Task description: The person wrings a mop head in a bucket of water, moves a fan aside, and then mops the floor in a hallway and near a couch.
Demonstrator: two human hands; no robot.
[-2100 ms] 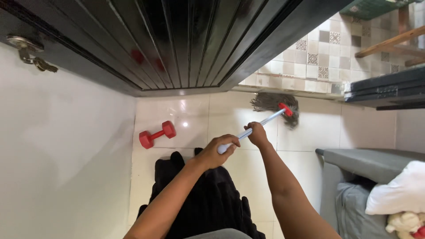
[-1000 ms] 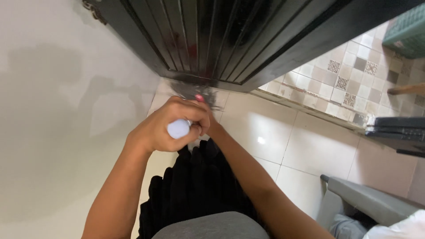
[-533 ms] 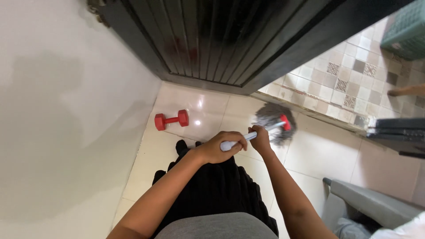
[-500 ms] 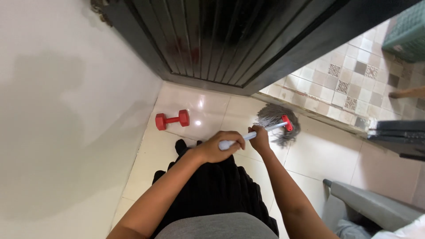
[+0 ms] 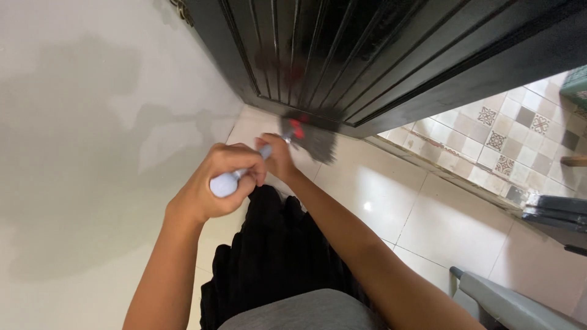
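Note:
My left hand [image 5: 215,183] grips the rounded top end of a pale blue mop handle [image 5: 224,183]. Further down the same handle, my right hand [image 5: 276,159] is closed around it. The grey stringy mop head [image 5: 312,142], with a red fitting at its neck, rests on the glossy cream floor tiles right at the foot of a black ribbed metal door [image 5: 342,55]. The handle between my two hands is mostly hidden by my fingers.
A white wall [image 5: 92,134] runs along the left, close to my left arm. Patterned small tiles [image 5: 501,140] lie beyond the door sill on the right. A grey seat edge [image 5: 520,302] shows at the bottom right. My black skirt [image 5: 275,256] hangs below my hands.
The mop head has swept left from the open tiles to the base of the black door. The red dumbbell seen on the floor earlier is out of sight now.

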